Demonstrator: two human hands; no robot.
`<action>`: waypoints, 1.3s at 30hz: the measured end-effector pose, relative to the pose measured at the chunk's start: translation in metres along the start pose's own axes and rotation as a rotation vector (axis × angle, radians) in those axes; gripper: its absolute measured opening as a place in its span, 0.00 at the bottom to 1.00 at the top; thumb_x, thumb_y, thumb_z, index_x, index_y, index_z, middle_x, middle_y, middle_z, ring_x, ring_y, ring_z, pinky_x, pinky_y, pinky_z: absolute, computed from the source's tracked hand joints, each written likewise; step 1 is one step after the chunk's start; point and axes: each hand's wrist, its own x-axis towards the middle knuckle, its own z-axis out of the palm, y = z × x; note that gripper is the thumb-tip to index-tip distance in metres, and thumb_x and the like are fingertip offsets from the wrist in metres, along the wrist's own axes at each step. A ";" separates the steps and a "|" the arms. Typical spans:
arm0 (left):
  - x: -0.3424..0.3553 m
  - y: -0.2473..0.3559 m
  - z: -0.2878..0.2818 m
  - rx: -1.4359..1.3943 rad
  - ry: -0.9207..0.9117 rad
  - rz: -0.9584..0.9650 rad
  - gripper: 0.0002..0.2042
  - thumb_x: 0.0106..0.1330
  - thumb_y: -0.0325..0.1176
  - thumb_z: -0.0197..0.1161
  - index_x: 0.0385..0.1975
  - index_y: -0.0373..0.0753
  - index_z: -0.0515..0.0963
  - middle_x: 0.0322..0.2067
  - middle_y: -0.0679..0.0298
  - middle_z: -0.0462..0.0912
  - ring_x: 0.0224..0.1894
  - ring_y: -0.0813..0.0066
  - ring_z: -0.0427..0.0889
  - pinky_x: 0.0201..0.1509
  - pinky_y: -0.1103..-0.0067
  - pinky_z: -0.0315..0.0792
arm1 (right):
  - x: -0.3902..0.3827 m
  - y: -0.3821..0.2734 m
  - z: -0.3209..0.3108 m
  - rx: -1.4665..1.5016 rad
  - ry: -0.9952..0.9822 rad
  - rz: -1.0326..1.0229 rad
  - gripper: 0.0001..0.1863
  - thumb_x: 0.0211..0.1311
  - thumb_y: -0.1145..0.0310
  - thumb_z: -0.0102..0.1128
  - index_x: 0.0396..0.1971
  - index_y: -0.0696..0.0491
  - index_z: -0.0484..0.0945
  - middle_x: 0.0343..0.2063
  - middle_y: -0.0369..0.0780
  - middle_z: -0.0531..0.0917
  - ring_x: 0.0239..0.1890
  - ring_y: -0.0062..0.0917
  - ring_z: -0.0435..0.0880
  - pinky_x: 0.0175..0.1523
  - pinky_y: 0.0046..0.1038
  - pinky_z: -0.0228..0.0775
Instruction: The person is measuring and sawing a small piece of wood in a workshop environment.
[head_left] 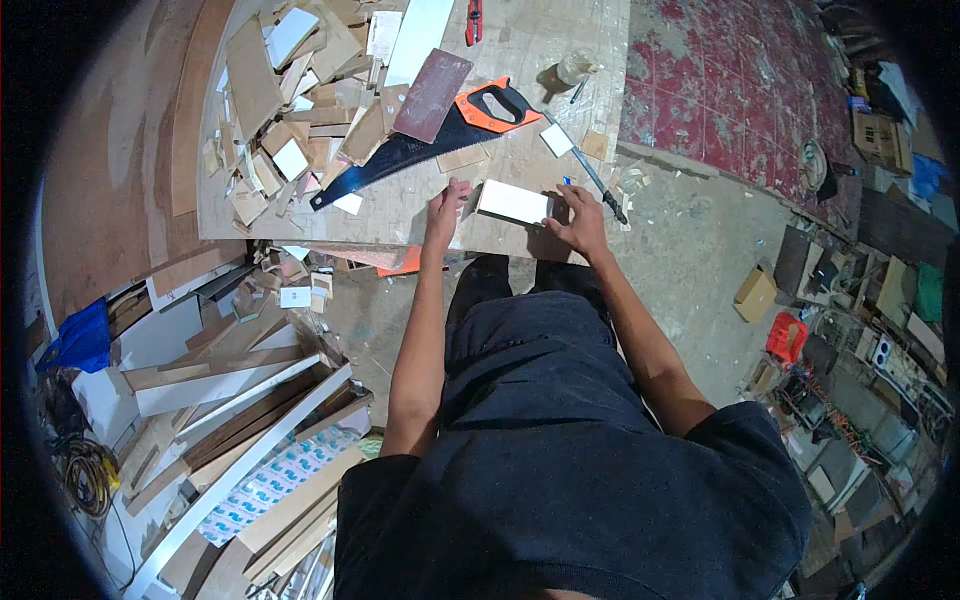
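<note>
A white rectangular block point(512, 202) lies near the front edge of the wooden work board point(530, 60). My left hand point(446, 209) is just left of it, fingers loosely apart and holding nothing. My right hand point(576, 222) grips the block's right end with thumb and fingers. Behind them lie a handsaw point(497, 107) with an orange-and-black handle, a maroon board piece point(432, 92) and a small white piece point(556, 140). A long thin tool point(590, 171) with a dark handle lies beyond my right hand, near a container point(576, 69) and a red tool point(473, 20).
Wood offcuts point(290, 90) are piled on the board's left. Boards point(250, 430) and a coiled cord point(85, 470) lie at lower left. The floor point(700, 260) to the right holds a cardboard box point(755, 292), a red plastic item point(786, 337) and clutter beside a red-painted surface point(720, 80).
</note>
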 end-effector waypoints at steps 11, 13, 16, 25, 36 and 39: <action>0.024 0.009 0.010 0.109 -0.068 0.002 0.40 0.68 0.70 0.44 0.58 0.35 0.77 0.54 0.56 0.82 0.54 0.62 0.77 0.62 0.63 0.67 | -0.013 0.006 -0.003 -0.072 -0.124 0.057 0.48 0.38 0.47 0.78 0.62 0.53 0.73 0.56 0.46 0.77 0.58 0.42 0.77 0.60 0.41 0.71; 0.026 0.008 0.010 0.124 -0.058 0.004 0.40 0.69 0.69 0.44 0.57 0.33 0.77 0.53 0.54 0.82 0.53 0.61 0.78 0.62 0.66 0.68 | -0.012 0.001 -0.001 -0.069 -0.162 0.093 0.48 0.37 0.48 0.79 0.62 0.52 0.73 0.57 0.46 0.77 0.58 0.42 0.77 0.60 0.40 0.71; 0.029 0.005 0.013 0.143 -0.004 0.019 0.38 0.70 0.67 0.47 0.49 0.30 0.81 0.46 0.51 0.86 0.51 0.63 0.83 0.58 0.73 0.70 | -0.010 -0.005 0.002 -0.134 -0.180 0.106 0.48 0.37 0.48 0.79 0.62 0.50 0.73 0.57 0.45 0.76 0.59 0.42 0.75 0.61 0.42 0.70; 0.031 0.007 0.021 0.187 -0.014 0.016 0.35 0.70 0.66 0.48 0.45 0.33 0.83 0.40 0.54 0.86 0.46 0.64 0.83 0.54 0.73 0.71 | -0.003 -0.006 0.010 -0.081 -0.192 0.119 0.49 0.38 0.50 0.80 0.65 0.45 0.70 0.61 0.42 0.74 0.63 0.39 0.71 0.61 0.51 0.63; 0.028 0.009 0.017 0.162 0.005 0.063 0.36 0.71 0.65 0.47 0.46 0.31 0.82 0.42 0.52 0.86 0.48 0.62 0.83 0.56 0.73 0.71 | 0.002 -0.007 0.000 -0.154 -0.102 0.097 0.42 0.44 0.47 0.76 0.61 0.50 0.75 0.56 0.47 0.78 0.57 0.43 0.77 0.58 0.43 0.71; 0.024 0.003 0.009 0.158 0.038 0.084 0.36 0.73 0.62 0.45 0.49 0.29 0.81 0.46 0.51 0.85 0.50 0.63 0.82 0.58 0.73 0.71 | 0.006 0.004 -0.004 -0.100 -0.004 0.106 0.37 0.48 0.48 0.74 0.57 0.51 0.77 0.52 0.48 0.80 0.52 0.44 0.80 0.55 0.42 0.73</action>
